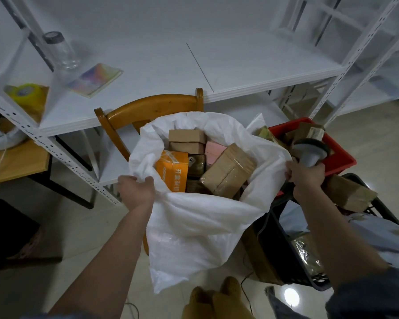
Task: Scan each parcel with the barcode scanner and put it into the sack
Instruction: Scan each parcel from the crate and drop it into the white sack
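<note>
Since the sack (194, 222) is limp woven plastic, loaded with parcels (226, 173), hold its rim: left hand (136, 192) grip bunches the rim's left side, right hand (306, 174) grip wraps the scanner (311, 150) and pinches the right side, red crate (341, 157) just right of the sack.

- White woven plastic sack (194, 226): its folded rim hides the fingertips of the left hand (136, 192) at 9 o'clock of the mouth.
- Grey handheld barcode scanner (311, 153): handle enclosed by the right hand (305, 176); scan window faces away.
- Orange printed carton (173, 169): lower lettering covered by the sack rim.
- Red plastic crate (339, 157): contents blurred, partly behind the scanner.
- Black plastic crate (286, 249): interior crossed by the right forearm.
- Yellow tape roll (24, 93), at 10 o'clock: blurred, behind a shelf upright.
</note>
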### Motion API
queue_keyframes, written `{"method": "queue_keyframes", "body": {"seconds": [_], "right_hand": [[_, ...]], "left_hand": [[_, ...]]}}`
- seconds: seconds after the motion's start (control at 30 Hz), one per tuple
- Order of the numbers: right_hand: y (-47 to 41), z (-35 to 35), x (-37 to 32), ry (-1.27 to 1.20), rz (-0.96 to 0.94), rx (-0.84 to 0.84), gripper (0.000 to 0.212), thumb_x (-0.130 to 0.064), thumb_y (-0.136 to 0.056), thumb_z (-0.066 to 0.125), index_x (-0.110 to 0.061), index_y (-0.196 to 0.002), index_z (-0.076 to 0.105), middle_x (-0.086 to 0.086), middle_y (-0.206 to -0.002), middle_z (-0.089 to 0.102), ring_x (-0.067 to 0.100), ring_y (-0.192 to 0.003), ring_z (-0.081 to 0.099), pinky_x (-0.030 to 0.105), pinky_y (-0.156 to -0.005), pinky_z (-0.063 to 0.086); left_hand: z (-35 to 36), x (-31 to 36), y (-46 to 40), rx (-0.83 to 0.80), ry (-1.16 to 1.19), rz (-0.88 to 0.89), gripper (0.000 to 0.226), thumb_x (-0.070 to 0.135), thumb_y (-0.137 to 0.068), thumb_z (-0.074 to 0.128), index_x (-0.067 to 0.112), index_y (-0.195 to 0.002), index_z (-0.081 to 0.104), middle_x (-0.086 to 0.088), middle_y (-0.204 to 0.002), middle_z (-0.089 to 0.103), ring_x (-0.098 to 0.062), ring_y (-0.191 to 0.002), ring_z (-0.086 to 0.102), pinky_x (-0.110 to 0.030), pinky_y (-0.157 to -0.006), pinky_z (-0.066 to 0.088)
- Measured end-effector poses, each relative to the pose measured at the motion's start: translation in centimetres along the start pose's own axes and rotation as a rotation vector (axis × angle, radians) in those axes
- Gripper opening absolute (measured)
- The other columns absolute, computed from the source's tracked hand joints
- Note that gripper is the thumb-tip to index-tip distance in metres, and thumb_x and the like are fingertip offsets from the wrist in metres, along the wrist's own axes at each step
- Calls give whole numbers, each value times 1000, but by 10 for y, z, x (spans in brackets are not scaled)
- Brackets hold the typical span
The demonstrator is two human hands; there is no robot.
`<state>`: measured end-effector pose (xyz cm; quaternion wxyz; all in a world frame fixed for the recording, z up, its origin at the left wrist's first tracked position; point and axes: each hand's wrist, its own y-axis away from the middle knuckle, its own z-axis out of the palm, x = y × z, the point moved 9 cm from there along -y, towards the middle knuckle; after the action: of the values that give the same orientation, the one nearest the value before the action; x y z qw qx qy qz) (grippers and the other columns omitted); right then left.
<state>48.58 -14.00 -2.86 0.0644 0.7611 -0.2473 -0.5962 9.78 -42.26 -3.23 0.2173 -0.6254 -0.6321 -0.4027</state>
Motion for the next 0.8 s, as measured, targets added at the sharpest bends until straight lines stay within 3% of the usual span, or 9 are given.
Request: {"method": "queue_keyframes", "body": {"seconds": [0.13, 0.23, 0.37, 0.47, 0.67, 0.8], "right_hand": [[8, 1, -10, -42, -85, -70, 62, -15, -87, 74, -8, -140, 42, 6, -99, 59, 11, -61, 57, 18, -39, 46], [12, -10, -8, -33, -116, -70, 48, -18, -89, 73, -11, -128, 47, 0, -86, 56, 11, -60, 57, 23, -46, 48], [9, -38, -6, -28, -156, -45, 33, -16, -91, 69, -14, -116, 48, 4, -84, 55, 15, -58, 55, 27, -48, 47], [0, -71, -9, -53, -162, -5, 29, -14, -93, 67, -14, -114, 47, 4, -83, 55, 16, -61, 56, 30, -52, 49], [-36, -152, -14, -6, -171, 115, 27, -14, -94, 65, -13, -113, 47, 4, -80, 51, 17, -58, 51, 25, -41, 43], [-73, -198, 5, -14, -102, 111, 33, -13, -95, 63, -9, -124, 48, 16, -97, 54, 27, -65, 51, 36, -57, 47]], "left_hand": [[10, 50, 26, 70, -150, 356, 35, 17, -85, 69, 6, -114, 52, -17, -126, 47, -34, -119, 45, -40, -89, 44], [38, 79, 56, -54, -174, 624, 34, 12, -83, 66, 4, -113, 52, -19, -119, 47, -34, -113, 42, -40, -89, 39], [72, 109, 114, -199, -186, 923, 29, 8, -81, 67, 1, -105, 54, -20, -107, 51, -32, -102, 47, -36, -85, 39], [96, 127, 153, -296, -197, 1058, 28, 9, -82, 63, 4, -108, 53, -17, -110, 51, -29, -104, 47, -37, -88, 42], [140, 169, 235, -347, -254, 1353, 27, 13, -83, 62, 10, -109, 56, -10, -109, 53, -23, -98, 52, -34, -86, 44], [181, 179, 294, -482, -204, 1446, 26, 9, -83, 62, 9, -109, 57, -9, -106, 54, -20, -94, 53, -30, -78, 50]]}}
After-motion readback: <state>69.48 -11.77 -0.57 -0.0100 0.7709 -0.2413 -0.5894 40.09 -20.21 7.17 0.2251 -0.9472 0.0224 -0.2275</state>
